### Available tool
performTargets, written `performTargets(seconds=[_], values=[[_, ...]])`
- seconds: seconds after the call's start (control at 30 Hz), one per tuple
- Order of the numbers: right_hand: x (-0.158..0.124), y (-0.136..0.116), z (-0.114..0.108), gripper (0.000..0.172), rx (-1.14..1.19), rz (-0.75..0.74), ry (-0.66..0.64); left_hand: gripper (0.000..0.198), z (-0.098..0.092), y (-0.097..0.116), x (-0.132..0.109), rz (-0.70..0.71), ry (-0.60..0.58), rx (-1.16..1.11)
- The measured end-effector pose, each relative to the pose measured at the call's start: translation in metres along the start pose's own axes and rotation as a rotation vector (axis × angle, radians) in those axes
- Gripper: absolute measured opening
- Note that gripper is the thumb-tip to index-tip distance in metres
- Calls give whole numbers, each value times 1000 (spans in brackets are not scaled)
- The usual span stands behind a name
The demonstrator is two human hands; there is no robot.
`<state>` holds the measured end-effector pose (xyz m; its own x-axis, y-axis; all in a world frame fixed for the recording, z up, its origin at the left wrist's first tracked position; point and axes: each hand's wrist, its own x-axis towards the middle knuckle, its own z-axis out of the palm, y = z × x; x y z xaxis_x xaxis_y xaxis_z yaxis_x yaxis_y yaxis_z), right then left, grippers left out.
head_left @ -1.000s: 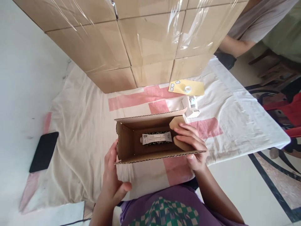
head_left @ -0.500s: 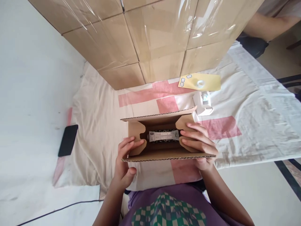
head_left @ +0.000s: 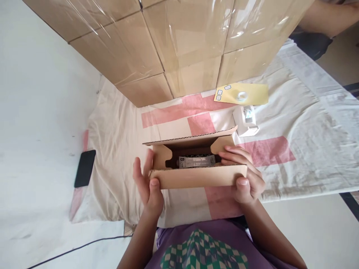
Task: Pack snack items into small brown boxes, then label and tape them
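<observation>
A small brown cardboard box (head_left: 196, 176) sits on the cloth in front of me, its top partly open. Inside lies a grey labelled packet (head_left: 196, 161) on something dark and patterned. My left hand (head_left: 148, 183) is at the box's left end, thumb pressing the near flap, fingers stretched upward. My right hand (head_left: 244, 173) grips the right end, fingers over the folded side flap and thumb on the near flap. The near flap is tilted up over the opening; the far flap (head_left: 193, 136) still stands open.
A wall of film-wrapped cartons (head_left: 179, 45) stands close behind. A yellow card with a tape roll (head_left: 241, 94) and a small white box (head_left: 246, 120) lie at the right. A black phone (head_left: 85, 168) lies left, a cable (head_left: 78, 248) runs nearby. Another person's arm (head_left: 328, 18) shows top right.
The left side flap was folded inward, then the near flap was raised from flat toward the opening. My left fingers came off the side flap and my thumbs now press the near flap.
</observation>
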<state>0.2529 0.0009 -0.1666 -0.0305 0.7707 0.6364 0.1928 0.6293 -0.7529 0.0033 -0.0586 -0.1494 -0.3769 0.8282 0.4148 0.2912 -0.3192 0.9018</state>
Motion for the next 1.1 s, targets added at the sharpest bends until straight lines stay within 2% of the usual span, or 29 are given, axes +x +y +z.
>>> performTargets(seconds=[0.07, 0.13, 0.2, 0.27, 0.37, 0.47, 0.57, 0.67, 0.73, 0.8, 0.9, 1.0, 1.1], values=[[-1, -5, 0, 45, 14, 56, 43, 63, 5, 5, 1, -120, -13, -23], [4, -12, -1, 55, 79, 177, 44, 65, 7, 10, 3, -214, -51, -19], [14, -16, -4, 68, 160, 302, -22, 66, 6, 13, 5, -260, -76, -10], [28, -16, -6, 72, 190, 326, -92, 65, 5, 13, 6, -276, -82, -21], [50, -13, -7, 67, 158, 212, -64, 64, 3, 11, 4, -269, -73, -29], [63, -11, -4, 47, 102, 72, 50, 65, 3, 9, 2, -236, -61, 6], [64, -13, -3, 29, 12, 16, 100, 65, 3, 10, 2, -231, -62, 18], [57, -13, -5, 17, -30, 11, 86, 64, 4, 11, 2, -253, -54, 31], [50, -10, -8, 20, -20, -1, 65, 54, 5, 10, 2, -237, -41, 41], [43, -3, -10, 24, -23, -58, 43, 36, 7, 7, 2, -202, -27, 48], [31, 10, -11, 39, -74, -176, 20, 24, 6, 4, 4, -153, -24, 86], [25, 16, -11, 48, -171, -271, -12, 22, -2, 12, 10, -106, -105, 210], [24, 16, -11, 49, -233, -313, -34, 27, -12, 30, 16, -16, -238, 453]])
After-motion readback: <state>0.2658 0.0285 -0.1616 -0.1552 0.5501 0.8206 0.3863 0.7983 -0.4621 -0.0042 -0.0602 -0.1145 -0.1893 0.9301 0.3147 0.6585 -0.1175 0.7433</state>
